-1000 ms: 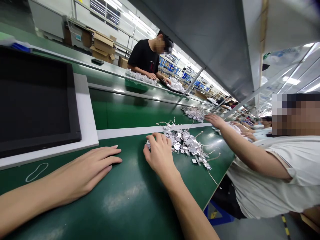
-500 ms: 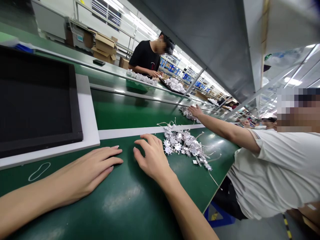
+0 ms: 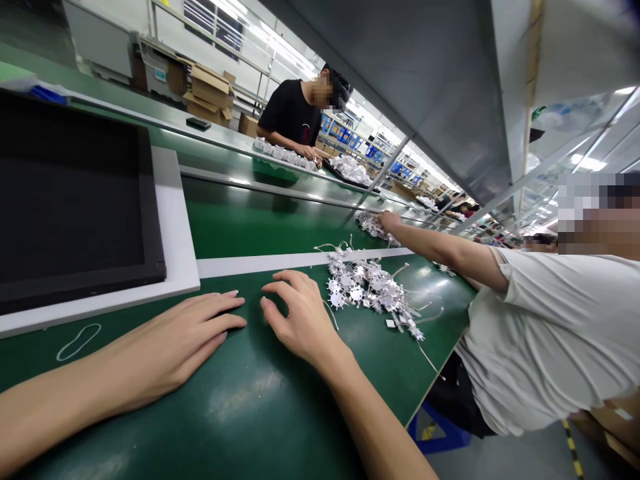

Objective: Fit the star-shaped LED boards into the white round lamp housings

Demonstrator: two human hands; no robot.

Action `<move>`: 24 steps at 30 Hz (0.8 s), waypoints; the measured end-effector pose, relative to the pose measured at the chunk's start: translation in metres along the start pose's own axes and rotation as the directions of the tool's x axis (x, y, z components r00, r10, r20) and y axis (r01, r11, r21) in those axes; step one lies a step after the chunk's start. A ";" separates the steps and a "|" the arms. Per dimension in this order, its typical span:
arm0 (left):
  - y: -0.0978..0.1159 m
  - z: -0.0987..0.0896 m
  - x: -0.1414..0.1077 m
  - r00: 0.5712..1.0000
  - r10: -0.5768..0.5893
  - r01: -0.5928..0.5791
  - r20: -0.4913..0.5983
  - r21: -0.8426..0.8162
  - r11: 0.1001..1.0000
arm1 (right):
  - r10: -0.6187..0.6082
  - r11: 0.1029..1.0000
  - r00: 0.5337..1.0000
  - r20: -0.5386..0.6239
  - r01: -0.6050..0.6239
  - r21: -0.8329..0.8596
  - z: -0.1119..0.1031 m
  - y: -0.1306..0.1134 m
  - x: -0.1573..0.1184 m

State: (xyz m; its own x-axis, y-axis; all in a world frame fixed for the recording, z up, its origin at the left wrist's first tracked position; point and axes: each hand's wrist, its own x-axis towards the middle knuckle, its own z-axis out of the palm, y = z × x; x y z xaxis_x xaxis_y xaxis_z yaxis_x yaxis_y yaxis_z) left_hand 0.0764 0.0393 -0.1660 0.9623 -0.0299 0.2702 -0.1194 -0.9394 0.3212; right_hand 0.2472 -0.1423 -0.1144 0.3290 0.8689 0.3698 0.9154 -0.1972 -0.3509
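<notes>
My left hand (image 3: 193, 333) lies flat on the green tabletop (image 3: 240, 413), its fingers stretched out and nothing in it. Beside it, my right hand (image 3: 300, 317) rests with fingers apart and lightly curved, also holding nothing. Just right of my right hand is a loose pile of white gear-shaped pieces with thin wires (image 3: 370, 283). The hand does not grip any of them. A thin white loop of cord (image 3: 79, 342) lies left of my left forearm.
A black tray (image 3: 75, 207) in a white frame (image 3: 175, 220) stands at the left. A co-worker in a white shirt (image 3: 570, 333) reaches from the right into a farther pile of white pieces (image 3: 373, 228). Another person in black (image 3: 290, 110) works across the bench. A grey shelf (image 3: 415, 73) hangs overhead.
My right hand has shifted slightly left, away from the pile. The co-worker's hand at the right has lowered onto the farther pile. My left hand has stayed still.
</notes>
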 end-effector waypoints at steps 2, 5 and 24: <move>0.000 0.000 0.000 1.000 -0.002 0.002 -0.010 -0.012 1.000 | -0.004 1.000 1.000 -0.006 0.004 0.010 0.000 0.000 0.000; 0.001 -0.001 0.000 1.000 0.005 -0.005 -0.013 -0.012 1.000 | -0.010 1.000 1.000 -0.016 0.011 0.023 0.000 0.000 0.000; -0.001 0.001 -0.002 0.998 0.047 -0.045 -0.042 0.058 0.997 | -0.047 0.995 0.996 -0.080 0.054 0.084 0.000 0.000 0.002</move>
State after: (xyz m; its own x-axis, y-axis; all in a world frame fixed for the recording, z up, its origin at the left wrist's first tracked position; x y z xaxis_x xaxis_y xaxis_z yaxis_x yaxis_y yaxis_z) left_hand 0.0753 0.0399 -0.1680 0.9446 -0.0598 0.3227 -0.1478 -0.9555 0.2554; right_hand 0.2479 -0.1407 -0.1142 0.3026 0.8384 0.4533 0.9092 -0.1112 -0.4013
